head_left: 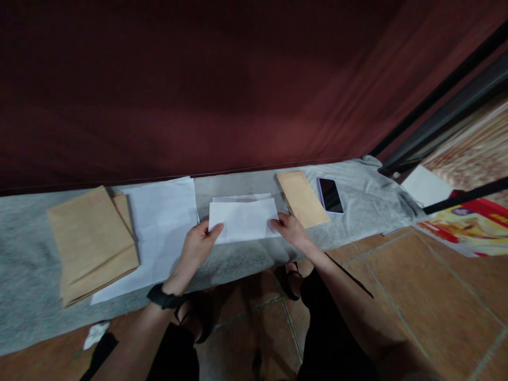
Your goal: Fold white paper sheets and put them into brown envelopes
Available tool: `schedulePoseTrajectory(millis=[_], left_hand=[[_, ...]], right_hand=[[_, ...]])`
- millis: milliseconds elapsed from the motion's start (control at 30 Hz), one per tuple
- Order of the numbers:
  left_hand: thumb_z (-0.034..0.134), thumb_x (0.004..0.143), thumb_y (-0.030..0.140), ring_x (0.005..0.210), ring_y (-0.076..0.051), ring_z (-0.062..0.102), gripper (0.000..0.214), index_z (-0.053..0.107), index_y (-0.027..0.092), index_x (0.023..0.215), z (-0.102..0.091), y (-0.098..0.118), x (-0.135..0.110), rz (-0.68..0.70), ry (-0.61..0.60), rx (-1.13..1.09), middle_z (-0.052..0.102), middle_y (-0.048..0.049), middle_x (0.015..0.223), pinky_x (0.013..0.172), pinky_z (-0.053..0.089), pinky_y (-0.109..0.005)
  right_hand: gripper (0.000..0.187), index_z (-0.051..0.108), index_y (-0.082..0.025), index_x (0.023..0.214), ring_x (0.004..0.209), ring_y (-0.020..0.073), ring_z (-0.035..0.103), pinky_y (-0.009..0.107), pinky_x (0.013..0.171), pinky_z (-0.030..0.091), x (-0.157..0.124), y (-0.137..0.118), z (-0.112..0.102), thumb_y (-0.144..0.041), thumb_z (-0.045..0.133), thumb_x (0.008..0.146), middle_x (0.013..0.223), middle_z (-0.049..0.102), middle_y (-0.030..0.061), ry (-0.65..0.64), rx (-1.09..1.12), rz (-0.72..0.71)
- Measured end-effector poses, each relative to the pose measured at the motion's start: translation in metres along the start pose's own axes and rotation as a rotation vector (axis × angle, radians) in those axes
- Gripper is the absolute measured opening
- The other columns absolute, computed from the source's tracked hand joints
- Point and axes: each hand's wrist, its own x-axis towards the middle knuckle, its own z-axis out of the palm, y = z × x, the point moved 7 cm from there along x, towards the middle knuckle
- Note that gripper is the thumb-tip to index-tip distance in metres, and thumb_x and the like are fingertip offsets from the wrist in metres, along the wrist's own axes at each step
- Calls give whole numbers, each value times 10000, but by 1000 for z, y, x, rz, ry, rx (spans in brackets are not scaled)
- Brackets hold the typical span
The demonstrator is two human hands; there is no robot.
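Note:
A folded white sheet of paper point(243, 219) lies on the grey cloth point(35, 312) in front of me. My left hand point(198, 244) grips its left edge, thumb on top of the sheet. My right hand point(291, 230) pinches its right edge. A stack of white paper point(159, 233) lies just left of my left hand. A single brown envelope point(302, 198) rests right of the sheet, close to my right hand.
A pile of brown envelopes point(90, 241) sits at the far left of the cloth. A dark phone point(330, 194) lies beside the single envelope. A dark red curtain point(198, 79) hangs behind. Tiled floor point(416, 296) and printed posters point(468, 225) are at the right.

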Motion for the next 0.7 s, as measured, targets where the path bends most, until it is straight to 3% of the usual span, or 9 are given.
schedulePoseTrajectory(millis=[133, 267, 433, 700], left_hand=[[549, 870, 501, 644, -165, 548, 298, 584, 225, 763, -1, 5, 9, -6, 57, 274, 615, 2, 675, 590, 360, -260], [512, 924, 471, 631, -172, 545, 299, 545, 235, 743, -2, 11, 14, -38, 108, 453, 586, -1, 662, 596, 327, -275], [489, 957, 464, 716, -201, 624, 287, 624, 225, 872, -1, 16, 18, -67, 132, 526, 669, -36, 753, 607, 348, -276], [481, 957, 438, 789, -227, 683, 343, 653, 187, 1115, -3, 14, 24, -110, 128, 467, 735, -73, 857, 643, 410, -282]], right_hand=[[286, 688, -196, 1108, 897, 244, 735, 293, 730, 493, 1, -12, -1, -366, 476, 1020, 955, 779, 104, 29, -262, 95], [324, 655, -211, 1204, 944, 262, 761, 313, 746, 530, 4, -17, -1, -392, 447, 1034, 988, 788, 112, 50, -335, 140], [338, 620, -204, 1255, 936, 258, 773, 315, 766, 555, 8, -21, -1, -405, 453, 1040, 971, 794, 115, 93, -370, 153], [364, 560, -170, 1303, 975, 274, 769, 344, 827, 559, 11, -28, -2, -405, 414, 1066, 1024, 786, 164, 126, -407, 167]])
